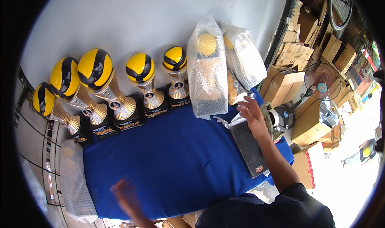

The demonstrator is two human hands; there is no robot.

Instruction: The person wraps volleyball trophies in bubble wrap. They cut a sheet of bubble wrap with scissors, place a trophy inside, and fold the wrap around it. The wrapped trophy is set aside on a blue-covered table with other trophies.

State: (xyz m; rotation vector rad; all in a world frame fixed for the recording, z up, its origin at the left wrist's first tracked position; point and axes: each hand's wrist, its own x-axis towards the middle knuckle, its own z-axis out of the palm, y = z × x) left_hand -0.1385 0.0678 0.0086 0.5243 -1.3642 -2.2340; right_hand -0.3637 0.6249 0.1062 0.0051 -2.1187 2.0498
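Observation:
My right hand (pixel 251 113) reaches toward a small white item (pixel 242 97) and crumpled white plastic beside the bubble-wrapped bundles (pixel 207 71); its fingers are apart and loosely bent. A flat black box (pixel 248 152) lies under that forearm, next to a roll of tape (pixel 274 119). My left hand (pixel 125 194), smeared by motion, is over the blue tablecloth (pixel 160 160) at the lower left. Several trophies (pixel 120 105) with yellow-and-black balls on gold cups and black bases stand along the back. Another bubble-wrapped piece (pixel 72 180) stands at the table's left end.
A pale wall (pixel 136 19) backs the table. To the right are stacked cardboard boxes (pixel 302 131), a standing fan (pixel 321 85) and a bicycle wheel (pixel 339 23). A person (pixel 363 156) is in the bright area at the far right. A wire rack (pixel 42 147) borders the left side.

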